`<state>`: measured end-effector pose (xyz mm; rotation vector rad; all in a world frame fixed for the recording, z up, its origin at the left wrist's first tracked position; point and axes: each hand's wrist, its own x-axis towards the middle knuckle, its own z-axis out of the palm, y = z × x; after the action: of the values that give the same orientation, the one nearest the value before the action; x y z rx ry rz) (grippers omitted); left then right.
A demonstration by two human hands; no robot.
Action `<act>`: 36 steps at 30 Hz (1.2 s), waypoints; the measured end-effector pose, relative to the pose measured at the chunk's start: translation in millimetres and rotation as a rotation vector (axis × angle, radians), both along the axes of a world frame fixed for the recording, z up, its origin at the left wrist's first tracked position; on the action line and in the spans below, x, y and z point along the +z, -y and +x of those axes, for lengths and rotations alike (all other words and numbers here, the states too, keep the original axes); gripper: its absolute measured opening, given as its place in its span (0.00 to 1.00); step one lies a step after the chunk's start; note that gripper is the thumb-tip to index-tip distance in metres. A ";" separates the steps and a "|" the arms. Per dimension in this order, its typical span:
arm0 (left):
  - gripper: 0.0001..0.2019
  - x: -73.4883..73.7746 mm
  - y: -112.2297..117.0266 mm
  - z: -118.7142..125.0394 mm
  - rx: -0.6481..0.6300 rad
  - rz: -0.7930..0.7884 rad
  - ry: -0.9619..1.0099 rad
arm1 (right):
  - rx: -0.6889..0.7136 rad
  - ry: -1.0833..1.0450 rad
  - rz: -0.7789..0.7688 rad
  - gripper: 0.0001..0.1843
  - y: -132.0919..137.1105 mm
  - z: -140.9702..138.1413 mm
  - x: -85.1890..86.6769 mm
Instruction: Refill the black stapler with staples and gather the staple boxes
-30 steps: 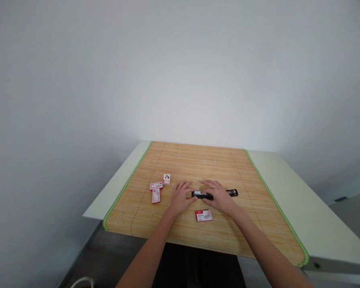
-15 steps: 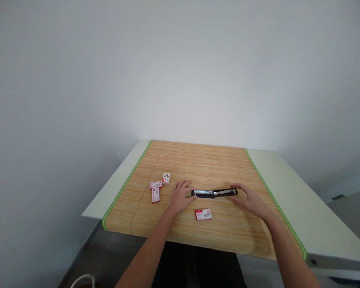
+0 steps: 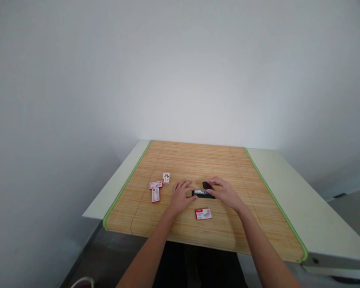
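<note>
A black stapler [image 3: 203, 193] lies on the bamboo mat [image 3: 204, 164] in front of me. My left hand [image 3: 180, 196] rests flat with spread fingers, its fingertips at the stapler's left end. My right hand [image 3: 225, 192] curls over the stapler's right part, gripping its black top arm, which is folded up over the base. A small red and white staple box [image 3: 203, 214] lies just near of the stapler, between my forearms.
Three more small red and white boxes sit to the left: two flat ones [image 3: 155, 190] and one upright [image 3: 166, 178]. The mat has green edging and covers a pale table [image 3: 291, 180] set against a white wall. A white cable [image 3: 82, 281] shows at the floor.
The right hand went out to the far right end of the opened stapler, then swung its top arm back over the base. The left hand stayed put.
</note>
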<state>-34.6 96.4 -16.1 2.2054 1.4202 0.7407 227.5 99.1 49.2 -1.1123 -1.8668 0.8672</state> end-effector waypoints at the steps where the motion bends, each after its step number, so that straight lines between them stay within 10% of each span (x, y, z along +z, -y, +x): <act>1: 0.19 -0.7 -0.1 0.2 -0.002 0.004 -0.005 | 0.029 0.047 0.025 0.15 -1.9 -10.6 -0.8; 14: 0.17 16.4 35.6 5.9 0.093 0.047 0.148 | 0.004 0.208 0.114 0.20 2.6 -11.1 -30.4; 20: 0.23 32.3 85.5 15.2 -0.188 0.004 0.087 | -0.080 0.207 0.124 0.23 11.1 -1.3 -36.2; 29: 0.28 20.8 74.4 16.6 0.100 0.047 -0.022 | -0.244 0.215 0.089 0.22 34.3 0.5 -37.1; 36: 0.36 25.7 70.3 -8.4 -0.073 -0.053 0.041 | -0.334 0.155 -0.016 0.21 76.9 2.8 -38.1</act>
<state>-43.0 26.0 9.6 2.1764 1.3176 0.7109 230.3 22.2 11.1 -1.4850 -1.7281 0.6197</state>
